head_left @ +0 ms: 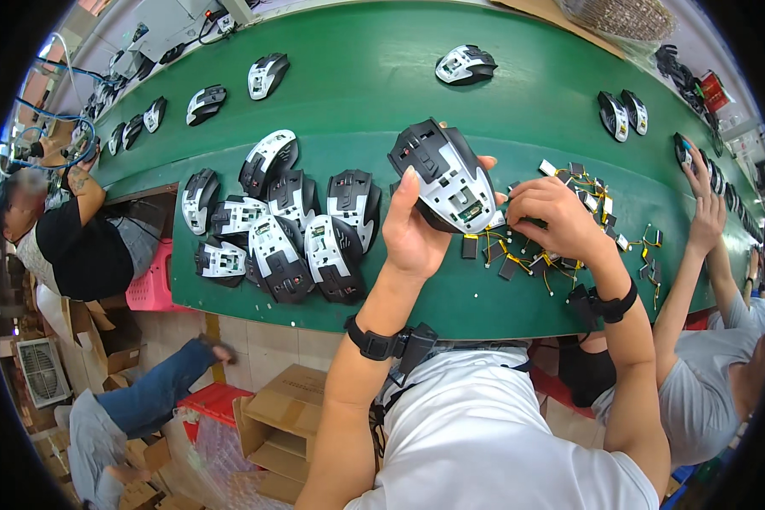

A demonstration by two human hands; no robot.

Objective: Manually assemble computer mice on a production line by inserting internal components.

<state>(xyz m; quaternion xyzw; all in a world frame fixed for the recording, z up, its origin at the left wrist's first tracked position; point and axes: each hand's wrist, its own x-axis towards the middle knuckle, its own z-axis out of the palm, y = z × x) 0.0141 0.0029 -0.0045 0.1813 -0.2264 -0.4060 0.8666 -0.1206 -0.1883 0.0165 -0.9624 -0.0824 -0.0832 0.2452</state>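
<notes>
My left hand [415, 234] is wrapped round a black and white computer mouse [455, 180], held above the green table [399, 310]. The mouse's open underside faces up, and a bit of green circuit board shows in a cut-out at its near end. Close to that end, the fingertips of my right hand [559, 217] are pinched together; what they hold, if anything, is too small to make out. Beneath and around this hand lie several small dark battery packs [508, 269] with yellow, red and black wires. A cluster of similar mice [279, 255] rests left of my left hand.
More mice [466, 65] stand spaced along the raised green strip [357, 68] at the back. To the right, a co-worker's hands [704, 212] are at a mouse [682, 149]. Another person [85, 225] sits at the left. Cardboard boxes [285, 404] are on the floor.
</notes>
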